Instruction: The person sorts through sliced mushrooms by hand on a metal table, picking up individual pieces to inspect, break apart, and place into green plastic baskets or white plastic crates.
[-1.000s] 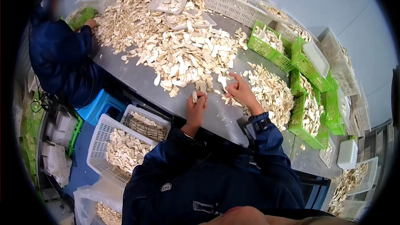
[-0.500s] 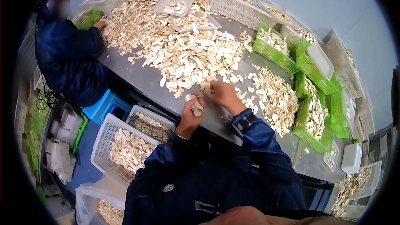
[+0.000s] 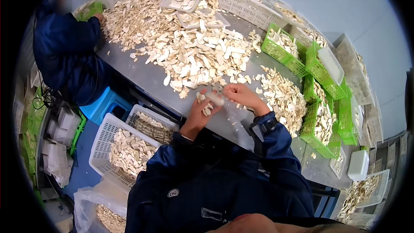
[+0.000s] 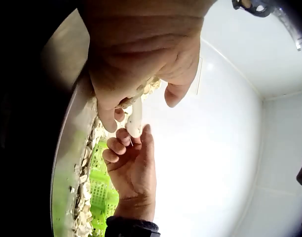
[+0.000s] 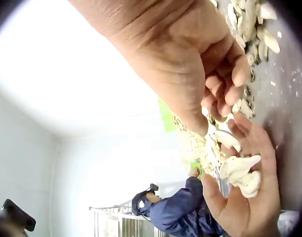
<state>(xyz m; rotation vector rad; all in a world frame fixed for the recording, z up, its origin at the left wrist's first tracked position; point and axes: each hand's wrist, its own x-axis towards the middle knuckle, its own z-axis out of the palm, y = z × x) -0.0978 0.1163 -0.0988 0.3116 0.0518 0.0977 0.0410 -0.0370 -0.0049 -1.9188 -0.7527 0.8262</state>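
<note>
My left hand (image 3: 198,115) is at the table's front edge, palm up, holding several pale mushroom slices (image 5: 242,173) against its curled fingers. A longer white slice (image 4: 135,118) bridges the gap between the hands, blurred in the head view. At its end are the bent thumb and fingers of my right hand (image 3: 244,96), which pinch close to the left fingertips. In the right wrist view, the right thumb hides part of the slices. The big heap of mushroom slices (image 3: 207,56) lies just beyond both hands, on the metal table (image 3: 151,84).
A smaller heap of slices (image 3: 282,99) lies right of my right hand. Green baskets (image 3: 319,133) stand farther right, white crates (image 3: 246,6) along the back. A white crate of slices (image 3: 101,146) sits low at left. Another person (image 3: 67,56) works at the far left.
My right hand has come from the heap to the left hand, then drawn slightly right. The left hand holds more slices than a second ago, and a blurred slice now shows between the hands.
</note>
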